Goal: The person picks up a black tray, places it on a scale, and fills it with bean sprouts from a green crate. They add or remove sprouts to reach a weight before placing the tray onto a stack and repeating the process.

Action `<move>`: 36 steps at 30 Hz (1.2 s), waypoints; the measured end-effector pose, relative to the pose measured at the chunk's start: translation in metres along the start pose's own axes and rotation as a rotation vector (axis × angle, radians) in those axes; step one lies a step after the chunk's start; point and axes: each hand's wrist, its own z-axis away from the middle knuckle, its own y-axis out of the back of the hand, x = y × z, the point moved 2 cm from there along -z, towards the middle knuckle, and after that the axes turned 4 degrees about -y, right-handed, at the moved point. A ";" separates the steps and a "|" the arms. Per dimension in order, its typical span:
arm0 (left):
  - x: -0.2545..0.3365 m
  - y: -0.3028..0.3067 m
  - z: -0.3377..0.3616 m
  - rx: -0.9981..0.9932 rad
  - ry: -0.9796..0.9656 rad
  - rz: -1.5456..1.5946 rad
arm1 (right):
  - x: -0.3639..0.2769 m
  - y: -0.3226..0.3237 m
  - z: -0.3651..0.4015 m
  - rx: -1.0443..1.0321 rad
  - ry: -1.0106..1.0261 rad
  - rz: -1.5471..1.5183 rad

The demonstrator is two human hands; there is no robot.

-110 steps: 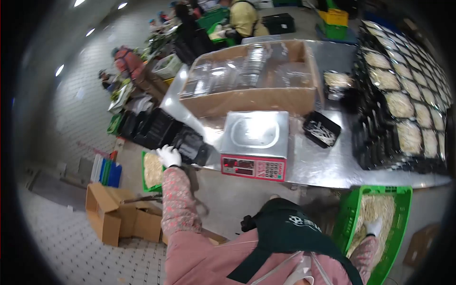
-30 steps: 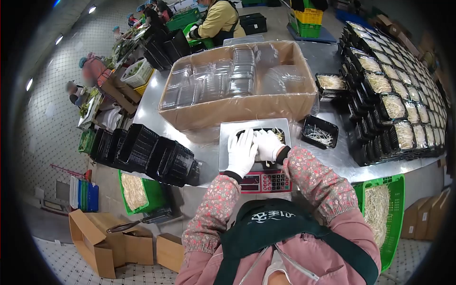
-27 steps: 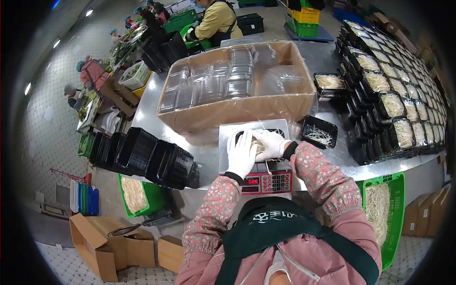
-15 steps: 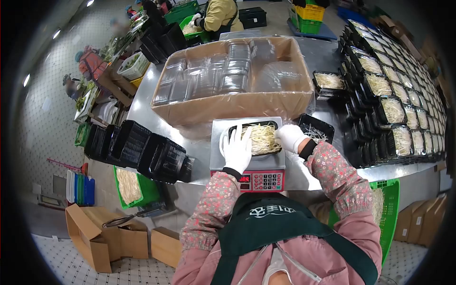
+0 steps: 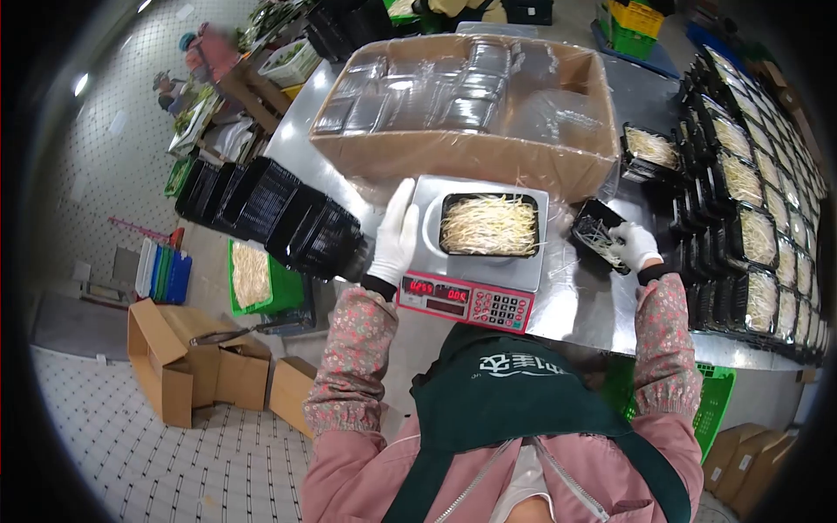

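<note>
A black tray filled with bean sprouts [image 5: 490,225] rests on the scale [image 5: 427,257], whose red display is lit. My left hand [image 5: 397,234], in a white glove, is held open along the scale's left edge, fingers stretched out and off the tray. To the right, my right hand [image 5: 638,247], also gloved, reaches into a second black tray [image 5: 595,216] that holds a few loose sprouts. Its fingers are curled together at those sprouts, and the fingertips are partly hidden.
Behind the scale stands a cardboard box [image 5: 471,157] of clear plastic lids. Nested black trays [image 5: 279,213] lie at left. Stacked trays of sprouts [image 5: 741,183] fill the right side. A green crate [image 5: 277,283] sits below left, and a person [image 5: 227,65] stands at far left.
My left hand has come off the sprout tray to the scale's left side. My right hand has moved right, from the full tray into the smaller-filled tray. The camera view has shifted.
</note>
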 end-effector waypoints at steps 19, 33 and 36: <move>-0.011 -0.089 0.012 -0.222 -0.325 -0.576 | -0.202 0.031 -0.015 0.226 0.637 -0.232; -0.010 -0.109 0.005 -0.325 -0.340 -0.492 | -0.178 0.033 0.007 0.223 0.364 -0.138; -0.011 -0.096 0.006 -0.217 -0.317 -0.286 | -0.129 0.074 0.021 0.319 0.357 -0.400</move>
